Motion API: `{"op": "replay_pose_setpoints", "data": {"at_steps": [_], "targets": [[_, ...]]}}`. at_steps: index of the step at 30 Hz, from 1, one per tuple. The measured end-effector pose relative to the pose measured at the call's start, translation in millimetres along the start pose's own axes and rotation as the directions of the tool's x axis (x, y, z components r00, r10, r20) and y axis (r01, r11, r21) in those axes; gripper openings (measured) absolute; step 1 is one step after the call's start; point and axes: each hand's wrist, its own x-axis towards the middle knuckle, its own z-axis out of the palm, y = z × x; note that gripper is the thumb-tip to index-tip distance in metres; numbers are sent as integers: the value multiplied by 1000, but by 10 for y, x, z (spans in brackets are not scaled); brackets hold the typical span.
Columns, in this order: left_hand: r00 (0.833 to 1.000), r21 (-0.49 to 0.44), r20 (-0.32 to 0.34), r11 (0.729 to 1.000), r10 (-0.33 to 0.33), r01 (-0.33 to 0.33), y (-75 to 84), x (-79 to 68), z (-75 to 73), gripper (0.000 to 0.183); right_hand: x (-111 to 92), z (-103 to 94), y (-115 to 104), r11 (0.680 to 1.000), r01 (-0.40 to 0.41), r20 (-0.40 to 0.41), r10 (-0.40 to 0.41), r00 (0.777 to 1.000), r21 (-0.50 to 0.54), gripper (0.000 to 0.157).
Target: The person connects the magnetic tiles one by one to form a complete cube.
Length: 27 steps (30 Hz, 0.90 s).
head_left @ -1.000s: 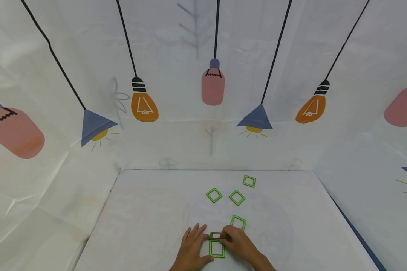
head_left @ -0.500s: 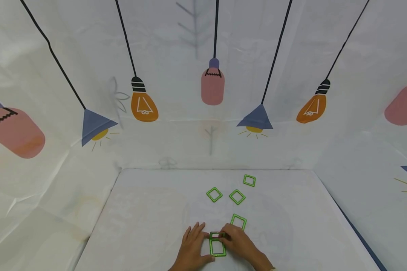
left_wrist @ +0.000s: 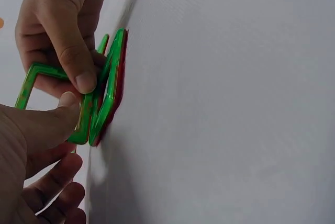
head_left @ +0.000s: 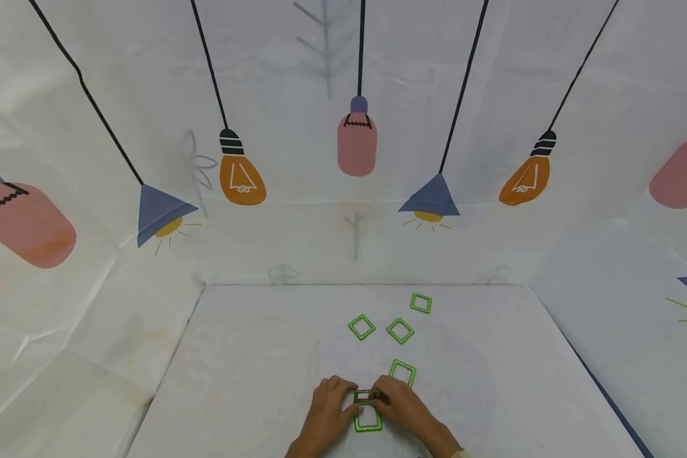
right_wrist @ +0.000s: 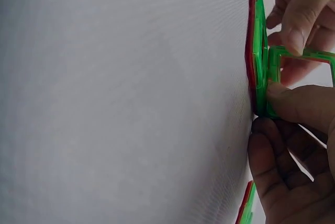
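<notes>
Both hands work on green square magnetic tiles at the near middle of the table. One tile [head_left: 369, 429] lies flat with a red underside [left_wrist: 121, 72]. Another tile [right_wrist: 316, 54] stands upright at its far edge. My left hand [head_left: 326, 410] pinches the upright tile's left side, thumb on the near face and fingers behind. From the right, my right hand [head_left: 403, 407] pinches the same tile low down, its thumb [right_wrist: 293, 101] on the frame near the bottom corner. The fingers hide parts of the upright tile in the head view.
Just beyond my right hand lies another green tile [head_left: 413, 375], partly covered by it. Farther back are three more tiles, a left one [head_left: 351, 327], a middle one [head_left: 390, 331] and a far one [head_left: 412, 301]. A white sheet [head_left: 298, 242] with printed lamps surrounds the table [head_left: 235, 381].
My left hand has drawn its spread fingers in and moved its thumb up from the flat tile's near corner to the upright tile. The right hand keeps its pinch.
</notes>
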Motion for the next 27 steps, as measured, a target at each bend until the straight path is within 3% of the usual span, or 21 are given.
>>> {"op": "replay_pose_setpoints", "data": {"at_steps": [7,15,21,27], "targets": [[996,-91,80,995,34,-27,31,125,49,17,-3,33,-11,1000,14,-9,-14,1000,-5,11],[997,-50,-28,996,77,-78,42,126,133,13,-41,8,17,1000,18,-39,-18,999,-10,13],[1000,-62,-13,998,-25,24,66,95,164,13,-90,-86,62,1000,-10,-84,8,996,-26,13],[990,-36,9,989,-142,143,121,70,209,13,-115,-214,142,997,-44,-175,34,984,-57,6]]}}
